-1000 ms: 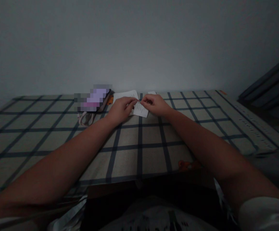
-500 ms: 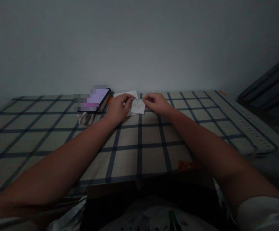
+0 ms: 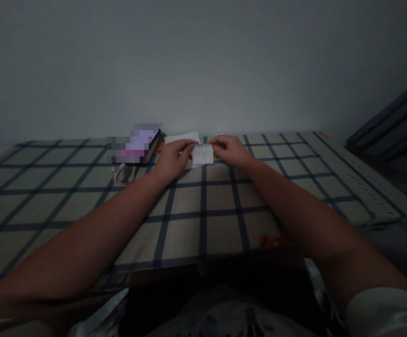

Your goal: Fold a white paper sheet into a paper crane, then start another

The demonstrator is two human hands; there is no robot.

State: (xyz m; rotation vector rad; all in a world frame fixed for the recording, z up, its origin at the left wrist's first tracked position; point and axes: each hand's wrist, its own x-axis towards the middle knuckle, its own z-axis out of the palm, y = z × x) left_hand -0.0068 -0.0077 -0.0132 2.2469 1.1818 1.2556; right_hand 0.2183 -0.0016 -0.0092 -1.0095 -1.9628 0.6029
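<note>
A small white piece of paper [image 3: 203,155] with lines of print is stretched between my two hands near the table's far edge. My left hand [image 3: 176,157] pinches its upper left corner between thumb and fingers. At the upper right corner, my right hand [image 3: 228,148] grips it the same way, its other fingers curled. Beneath the left hand and the small paper lies a larger white sheet [image 3: 182,137], partly covered. The print is too small to read.
A phone [image 3: 140,145] with a lit, blurred-out screen rests at the left, a pale looped strap [image 3: 123,174] beside it. A checked cloth [image 3: 185,201] covers the table. Behind stands a plain wall [image 3: 203,65]; a dark curtain-like fabric [image 3: 396,126] hangs at the right.
The small paper has turned slightly, and its lower edge has shifted a little right and now lies more level. Both hands keep their pinch almost in place.
</note>
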